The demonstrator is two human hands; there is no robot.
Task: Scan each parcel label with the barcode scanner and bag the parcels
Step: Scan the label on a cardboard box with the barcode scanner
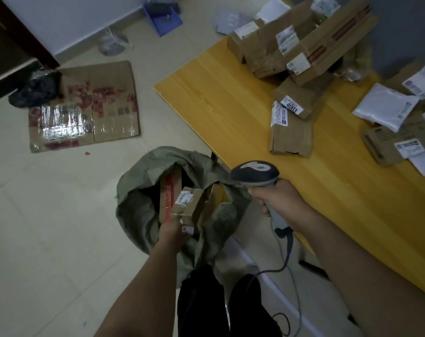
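1. Green woven sack (138, 210) slumps open on the floor, its folds partly hiding the boxes inside.
2. The left hand (172, 233) grips a small taped cardboard parcel (188, 203) at the sack's mouth.
3. The right hand (282, 203) clasps the handle of the rounded grey barcode scanner (255, 172).
4. Cardboard boxes (291, 137) and a crinkled white mailer (386, 105) lie on the yellow wooden tabletop (230, 98), their labels blurred.

- "4003" stands in dark digits on a white sticker (291, 107) on a brown cardboard box (306, 96) lying on the counter (218, 93).
- The print on the other parcel labels is too blurred to read.
- The red printing on the flattened carton (85, 105) on the floor cannot be read.
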